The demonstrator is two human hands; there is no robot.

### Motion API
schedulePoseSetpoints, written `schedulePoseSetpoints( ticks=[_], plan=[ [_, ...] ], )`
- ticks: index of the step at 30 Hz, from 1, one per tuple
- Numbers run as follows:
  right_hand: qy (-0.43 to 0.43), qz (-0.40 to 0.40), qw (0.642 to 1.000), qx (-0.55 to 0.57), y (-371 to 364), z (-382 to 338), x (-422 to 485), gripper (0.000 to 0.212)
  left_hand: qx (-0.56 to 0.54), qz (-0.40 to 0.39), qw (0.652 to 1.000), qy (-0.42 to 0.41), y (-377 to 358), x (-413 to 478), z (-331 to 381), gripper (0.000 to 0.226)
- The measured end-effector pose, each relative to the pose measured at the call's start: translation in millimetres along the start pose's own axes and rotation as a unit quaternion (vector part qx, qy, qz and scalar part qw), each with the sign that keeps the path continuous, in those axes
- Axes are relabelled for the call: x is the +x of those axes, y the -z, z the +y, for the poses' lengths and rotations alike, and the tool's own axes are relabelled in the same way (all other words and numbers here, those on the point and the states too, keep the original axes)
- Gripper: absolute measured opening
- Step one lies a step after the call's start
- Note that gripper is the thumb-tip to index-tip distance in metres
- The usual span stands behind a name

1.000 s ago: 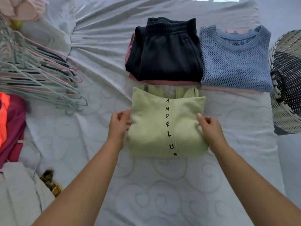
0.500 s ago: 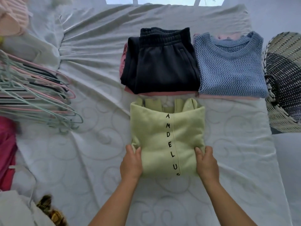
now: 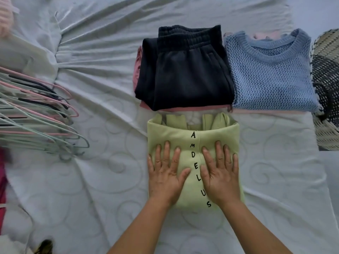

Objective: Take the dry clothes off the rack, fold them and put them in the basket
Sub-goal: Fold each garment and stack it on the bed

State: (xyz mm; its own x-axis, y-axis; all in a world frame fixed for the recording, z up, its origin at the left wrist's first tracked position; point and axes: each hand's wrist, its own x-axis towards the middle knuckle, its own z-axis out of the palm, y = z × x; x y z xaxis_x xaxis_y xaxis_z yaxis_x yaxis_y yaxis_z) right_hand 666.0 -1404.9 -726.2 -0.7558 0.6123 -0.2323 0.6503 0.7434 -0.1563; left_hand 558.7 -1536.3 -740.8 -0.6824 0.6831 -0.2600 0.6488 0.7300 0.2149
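A folded light green garment (image 3: 192,136) with black letters down its middle lies on the white bed sheet. My left hand (image 3: 166,174) and my right hand (image 3: 220,173) both press flat on top of it, fingers spread and straight. Behind it sits a folded black garment (image 3: 185,74) on top of a pink one. To its right lies a folded blue knit sweater (image 3: 271,76), also on something pink. A woven basket (image 3: 326,88) stands at the right edge, partly out of view.
A pile of pink, green and dark hangers (image 3: 36,114) lies at the left. Red and pink cloth (image 3: 2,180) shows at the left edge. The bed sheet (image 3: 102,180) is wrinkled toward the back left.
Both hands left the garment's lower sides and now lie flat on its top. The view has moved closer to the bed.
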Motion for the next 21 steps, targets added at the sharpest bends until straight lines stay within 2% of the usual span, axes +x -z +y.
schedulePoseSetpoints(
  ticks=[5, 8, 10, 12, 13, 14, 15, 16, 18, 21],
  plan=[
    [-0.005, -0.022, 1.0, -0.007, -2, 1, 7, 0.056, -0.022, 0.006, 1.0, -0.01, 3, 3, -4, 0.065],
    [0.005, -0.014, 0.998, 0.06, 9, 4, 9, 0.057, -0.195, 0.057, 0.979, -0.007, 20, -3, -14, 0.061],
    [-0.017, 0.014, 0.984, 0.176, 17, 9, 4, 0.064, -0.323, 0.082, 0.937, 0.104, 33, -14, -19, 0.057],
    [-0.14, 0.069, 0.944, 0.29, 29, 15, -4, 0.071, -0.459, 0.025, 0.852, 0.253, 43, -20, -22, 0.043],
    [-0.231, 0.063, 0.908, 0.343, 35, 19, -8, 0.067, -0.495, -0.011, 0.816, 0.296, 47, -22, -22, 0.037],
    [-0.314, 0.023, 0.864, 0.394, 39, 21, -11, 0.061, -0.5, -0.036, 0.809, 0.306, 51, -22, -21, 0.034],
    [-0.361, -0.03, 0.828, 0.428, 43, 24, -14, 0.054, -0.505, -0.052, 0.806, 0.304, 55, -23, -19, 0.03],
    [-0.368, -0.076, 0.812, 0.446, 45, 28, -15, 0.047, -0.519, -0.057, 0.795, 0.309, 57, -23, -16, 0.025],
    [-0.355, -0.145, 0.787, 0.483, 53, 40, -12, 0.035, -0.574, -0.071, 0.751, 0.317, 66, -24, -8, 0.019],
    [-0.333, -0.231, 0.714, 0.571, 71, 61, -8, 0.03, -0.615, -0.088, 0.716, 0.318, 74, -28, -1, 0.036]
  ],
)
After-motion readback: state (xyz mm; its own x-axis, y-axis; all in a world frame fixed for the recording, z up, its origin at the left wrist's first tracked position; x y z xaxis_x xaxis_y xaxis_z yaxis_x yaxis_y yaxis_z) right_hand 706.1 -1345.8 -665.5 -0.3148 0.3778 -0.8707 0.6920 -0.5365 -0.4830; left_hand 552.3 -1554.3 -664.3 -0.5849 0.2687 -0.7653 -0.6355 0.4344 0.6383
